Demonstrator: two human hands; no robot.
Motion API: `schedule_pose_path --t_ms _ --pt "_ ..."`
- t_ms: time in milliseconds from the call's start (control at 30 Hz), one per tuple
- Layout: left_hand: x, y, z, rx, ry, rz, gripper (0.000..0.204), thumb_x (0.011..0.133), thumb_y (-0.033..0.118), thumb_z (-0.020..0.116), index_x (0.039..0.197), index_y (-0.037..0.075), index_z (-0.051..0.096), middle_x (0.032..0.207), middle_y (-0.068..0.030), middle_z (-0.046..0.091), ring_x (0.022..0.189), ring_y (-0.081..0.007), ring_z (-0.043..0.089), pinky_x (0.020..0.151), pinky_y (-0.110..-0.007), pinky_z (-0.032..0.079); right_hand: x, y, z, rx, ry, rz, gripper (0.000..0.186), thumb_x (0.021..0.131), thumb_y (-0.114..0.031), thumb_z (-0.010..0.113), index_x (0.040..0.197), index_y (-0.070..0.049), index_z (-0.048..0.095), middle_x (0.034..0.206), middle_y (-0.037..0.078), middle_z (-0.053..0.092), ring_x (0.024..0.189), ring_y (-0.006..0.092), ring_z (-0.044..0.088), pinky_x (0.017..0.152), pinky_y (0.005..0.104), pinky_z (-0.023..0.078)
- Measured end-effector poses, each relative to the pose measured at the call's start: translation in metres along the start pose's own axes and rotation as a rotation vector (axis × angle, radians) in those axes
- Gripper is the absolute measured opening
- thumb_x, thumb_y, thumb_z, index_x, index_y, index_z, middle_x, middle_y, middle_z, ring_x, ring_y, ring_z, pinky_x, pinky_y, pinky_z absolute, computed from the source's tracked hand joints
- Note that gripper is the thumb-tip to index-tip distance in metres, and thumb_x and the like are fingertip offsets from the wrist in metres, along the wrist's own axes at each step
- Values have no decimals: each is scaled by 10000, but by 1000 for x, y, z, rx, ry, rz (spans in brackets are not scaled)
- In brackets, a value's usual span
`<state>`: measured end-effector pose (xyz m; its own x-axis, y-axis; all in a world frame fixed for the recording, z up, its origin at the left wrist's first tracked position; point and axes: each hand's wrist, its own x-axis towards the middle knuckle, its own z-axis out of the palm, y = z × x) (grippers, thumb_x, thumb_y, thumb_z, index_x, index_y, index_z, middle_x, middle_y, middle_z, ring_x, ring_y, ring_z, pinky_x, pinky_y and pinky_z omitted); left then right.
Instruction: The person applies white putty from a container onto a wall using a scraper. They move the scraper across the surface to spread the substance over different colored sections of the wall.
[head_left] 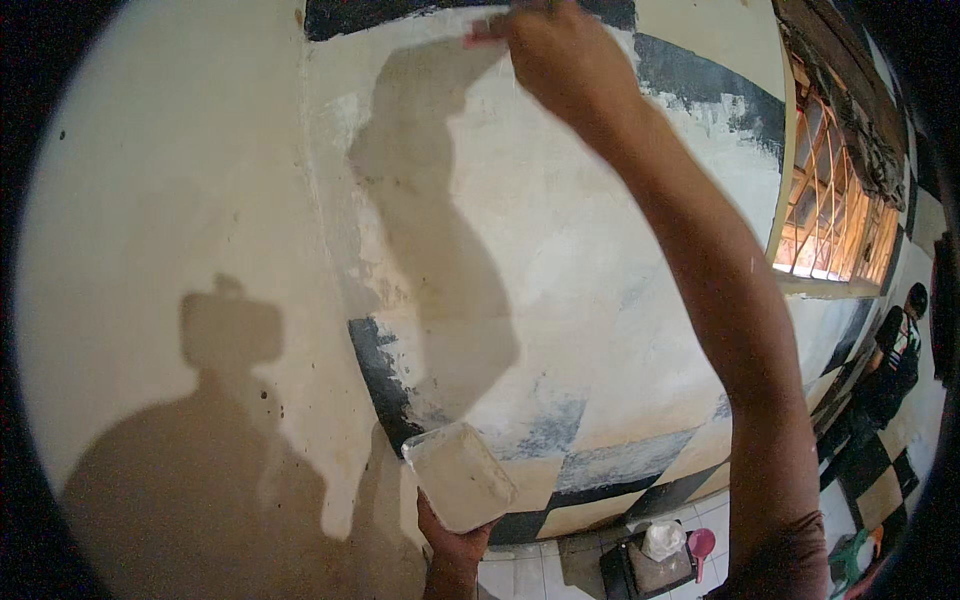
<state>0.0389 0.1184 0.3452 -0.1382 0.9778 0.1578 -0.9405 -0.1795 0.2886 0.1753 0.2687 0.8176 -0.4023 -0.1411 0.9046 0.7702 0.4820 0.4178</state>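
My left hand grips a pale, see-through rectangular tub from below, near the bottom of the wall. The tub is tilted, and its inside looks cream-coloured. High up, my right hand is closed at the wall's black upper band. A blurred reddish piece sticks out to the left of its fingers; what kind of thing it is, I cannot tell. Between my hands is a wall with patchy white coating over black and cream checks, ragged at the edges.
A barred window with a sill is at the right, dark cloth hanging above. Below, a dark box-like stand carries a white bundle and a pink dipper. Another person in dark clothes is farther right. My shadow falls on the wall.
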Motion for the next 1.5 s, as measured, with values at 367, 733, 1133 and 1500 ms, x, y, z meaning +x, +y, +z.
schedule_pose_path --t_ms 367,733,1133,1500 --pt "-9 -4 31 60 162 34 676 941 604 414 1447 154 416 1319 -141 560 1121 -389 622 681 -562 617 -82 -32 43 2 -198 -151 167 886 -274 628 1005 -212 728 1008 96 654 962 327 601 733 422 590" --pt "-5 -8 27 -53 110 -85 683 936 611 401 1440 151 428 1325 -120 567 1142 -389 614 755 -581 595 -106 32 23 -84 4 27 287 808 -148 640 1090 -196 663 1155 113 655 1082 336 622 860 408 561" --pt "-6 -20 1 -29 33 -62 701 928 600 469 1476 177 361 1429 -169 458 1271 -408 505 944 -641 504 -91 29 -27 -31 -146 136 269 897 -105 506 1080 -167 693 1029 153 696 877 357 684 746 475 565" --pt "-13 -19 24 85 32 9 708 929 591 482 1491 183 344 1431 -149 458 1244 -417 527 862 -674 527 -21 62 13 -180 -214 49 205 881 -91 574 1003 -155 725 944 148 708 906 347 689 774 467 554"
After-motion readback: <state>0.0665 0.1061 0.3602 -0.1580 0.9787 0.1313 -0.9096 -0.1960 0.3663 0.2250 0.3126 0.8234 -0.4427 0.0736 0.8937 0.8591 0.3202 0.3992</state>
